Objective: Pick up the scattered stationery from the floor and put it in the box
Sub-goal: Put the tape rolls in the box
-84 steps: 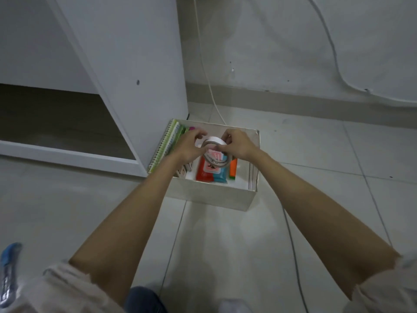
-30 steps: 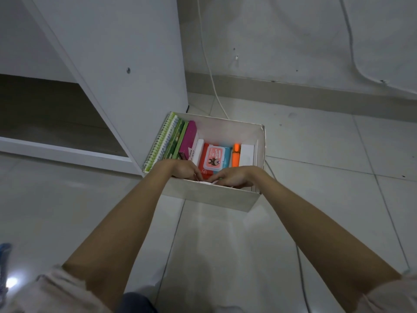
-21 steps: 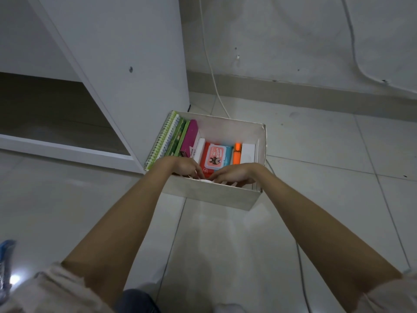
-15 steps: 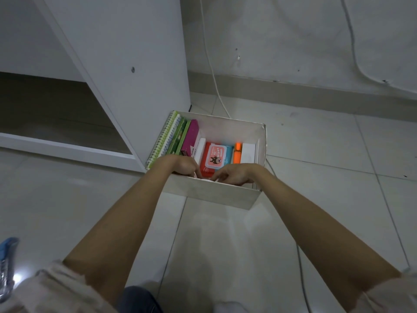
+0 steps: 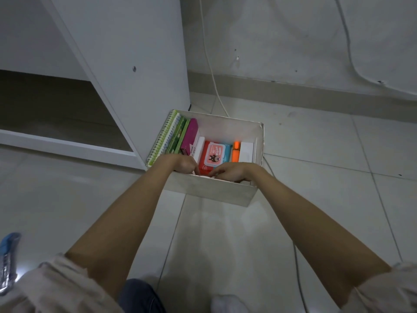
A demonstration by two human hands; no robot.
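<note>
Both hands are lowered into the near end of the box: the left hand [image 5: 184, 164] with fingers curled down, the right hand [image 5: 230, 172] with fingers spread flatter. What they hold is hidden by the near wall, so their grip cannot be told. The white box [image 5: 209, 188] stands on the floor [image 5: 316, 177] against a cabinet [image 5: 126, 64]. A spiral notebook [image 5: 162, 136], pink case [image 5: 190, 136], red pack [image 5: 214, 154] and orange marker [image 5: 235, 151] are packed inside. The tape roll held above the box 2.8 s ago is no longer seen.
</note>
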